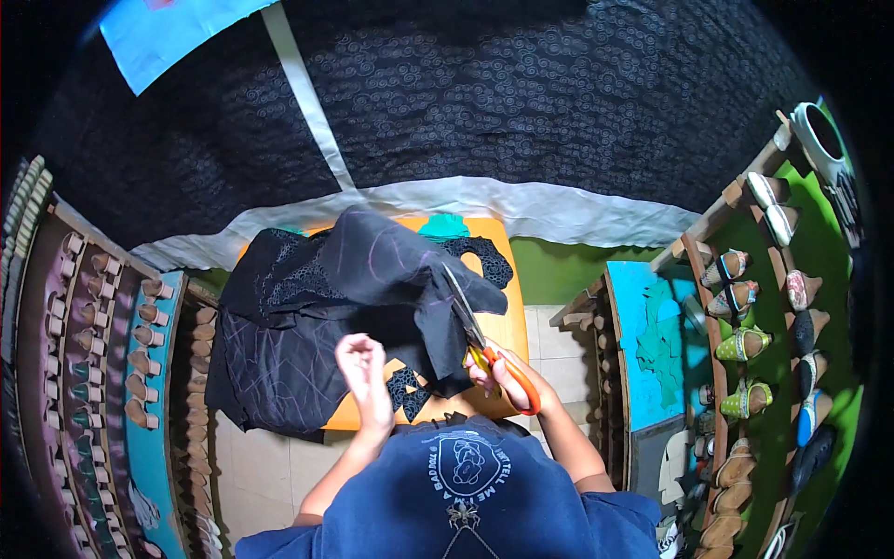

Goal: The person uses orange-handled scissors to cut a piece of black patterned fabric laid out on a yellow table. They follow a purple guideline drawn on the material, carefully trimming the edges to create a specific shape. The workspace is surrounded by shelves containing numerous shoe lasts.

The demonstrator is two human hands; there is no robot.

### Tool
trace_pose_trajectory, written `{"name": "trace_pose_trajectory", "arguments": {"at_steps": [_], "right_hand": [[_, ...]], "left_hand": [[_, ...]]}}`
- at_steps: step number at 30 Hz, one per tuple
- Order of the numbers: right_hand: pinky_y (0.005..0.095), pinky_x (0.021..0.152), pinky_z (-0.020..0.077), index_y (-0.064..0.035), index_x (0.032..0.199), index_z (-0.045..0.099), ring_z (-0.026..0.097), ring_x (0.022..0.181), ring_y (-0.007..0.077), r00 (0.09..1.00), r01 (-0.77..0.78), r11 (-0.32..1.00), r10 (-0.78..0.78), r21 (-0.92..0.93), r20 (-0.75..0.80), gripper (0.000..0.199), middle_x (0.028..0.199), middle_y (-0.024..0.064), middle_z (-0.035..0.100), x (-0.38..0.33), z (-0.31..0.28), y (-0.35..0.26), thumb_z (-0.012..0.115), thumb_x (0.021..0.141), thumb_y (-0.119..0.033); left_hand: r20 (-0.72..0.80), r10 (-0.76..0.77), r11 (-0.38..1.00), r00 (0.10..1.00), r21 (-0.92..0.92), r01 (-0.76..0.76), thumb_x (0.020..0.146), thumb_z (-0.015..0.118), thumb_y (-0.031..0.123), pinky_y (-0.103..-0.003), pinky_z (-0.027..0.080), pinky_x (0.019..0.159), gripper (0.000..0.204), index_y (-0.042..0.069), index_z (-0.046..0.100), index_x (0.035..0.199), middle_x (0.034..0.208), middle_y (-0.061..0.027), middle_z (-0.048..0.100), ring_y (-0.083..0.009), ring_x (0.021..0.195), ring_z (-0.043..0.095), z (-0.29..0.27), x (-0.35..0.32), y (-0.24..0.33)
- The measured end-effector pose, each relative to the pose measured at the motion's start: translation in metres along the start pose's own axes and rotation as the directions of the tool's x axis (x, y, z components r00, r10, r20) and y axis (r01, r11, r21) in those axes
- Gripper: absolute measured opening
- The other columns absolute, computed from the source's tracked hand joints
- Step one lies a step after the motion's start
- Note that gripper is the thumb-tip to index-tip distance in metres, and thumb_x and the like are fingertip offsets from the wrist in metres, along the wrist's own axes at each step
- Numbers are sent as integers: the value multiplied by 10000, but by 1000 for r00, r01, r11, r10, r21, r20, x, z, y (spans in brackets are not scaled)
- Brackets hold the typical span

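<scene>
Scissors with orange handles (pixel 523 384) are in my right hand (pixel 503 373), fingers wrapped through the grips. Their long metal blades point up and away, against a fold of dark cloth. That black cloth with thin purple lines (pixel 284 363) lies in a heap over the table, part of it bunched upward near the blades. To the left of the scissors, my left hand (pixel 363 368) is raised over the cloth with its fingers curled together; whatever is between them is hidden. A black lace-like cut piece (pixel 406 393) rests at the table's near edge.
The table (pixel 515 321) has an orange-yellow top, with green material (pixel 445 226) at its far edge. Racks of shoe lasts (pixel 142 363) stand at left, shelves with shoes (pixel 745 345) at right. Green scraps (pixel 659 340) lie on a blue surface. Dark patterned fabric (pixel 521 102) hangs behind.
</scene>
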State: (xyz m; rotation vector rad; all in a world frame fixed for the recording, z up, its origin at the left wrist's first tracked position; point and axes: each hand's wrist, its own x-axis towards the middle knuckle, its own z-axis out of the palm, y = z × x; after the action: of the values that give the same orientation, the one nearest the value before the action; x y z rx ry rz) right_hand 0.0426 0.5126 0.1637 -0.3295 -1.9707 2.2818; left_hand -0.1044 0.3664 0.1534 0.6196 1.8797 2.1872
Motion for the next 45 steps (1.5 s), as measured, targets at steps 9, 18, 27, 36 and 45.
{"name": "trace_pose_trajectory", "arguments": {"at_steps": [9, 18, 27, 36, 45], "right_hand": [[222, 555, 397, -28, 938, 399, 407, 649, 91, 998, 12, 1000, -12, -9, 65, 545, 733, 18, 423, 1, 11, 5, 345, 824, -558], [189, 625, 392, -35, 999, 456, 448, 717, 69, 998, -68, 993, 69, -94, -1, 671, 813, 11, 477, -11, 0, 5, 405, 738, -651], [199, 679, 405, -21, 1114, 399, 485, 815, 102, 997, -72, 977, 78, -200, 25, 650, 974, 58, 498, -13, 4, 0, 409, 783, -580], [245, 675, 412, -17, 1007, 420, 498, 757, 146, 993, -28, 975, 53, -221, 109, 519, 866, 82, 508, -7, 5, -19, 377, 824, -500], [266, 607, 431, -38, 884, 409, 502, 657, 162, 982, 32, 946, 30, -322, 185, 519, 801, 84, 501, -11, -1, -37, 343, 822, -549]], "left_hand": [[390, -136, 814, 911, -481, 327, 765, 590, 57, -253, 315, 870, 406, 76, 379, 1112, 975, -20, 432, -105, 958, 426, 18, 28, -31], [285, 193, 979, 939, 8, -204, 599, 719, -12, -324, 168, 1017, 639, -16, 421, 1164, 1123, -88, 484, -154, 1040, 461, 10, 50, 17], [453, 277, 918, 847, 135, -372, 578, 735, 35, -296, 288, 928, 636, 16, 460, 1152, 1107, -86, 446, -170, 1031, 454, -13, 63, 54], [592, 255, 895, 765, 155, -418, 532, 772, 60, -279, 331, 930, 723, -2, 432, 1167, 1142, -75, 379, -182, 1093, 399, -21, 85, 73], [608, 222, 912, 762, 146, -383, 511, 778, 149, -364, 47, 1037, 756, 25, 441, 1177, 1159, -82, 469, -187, 1110, 400, -20, 95, 82]]}}
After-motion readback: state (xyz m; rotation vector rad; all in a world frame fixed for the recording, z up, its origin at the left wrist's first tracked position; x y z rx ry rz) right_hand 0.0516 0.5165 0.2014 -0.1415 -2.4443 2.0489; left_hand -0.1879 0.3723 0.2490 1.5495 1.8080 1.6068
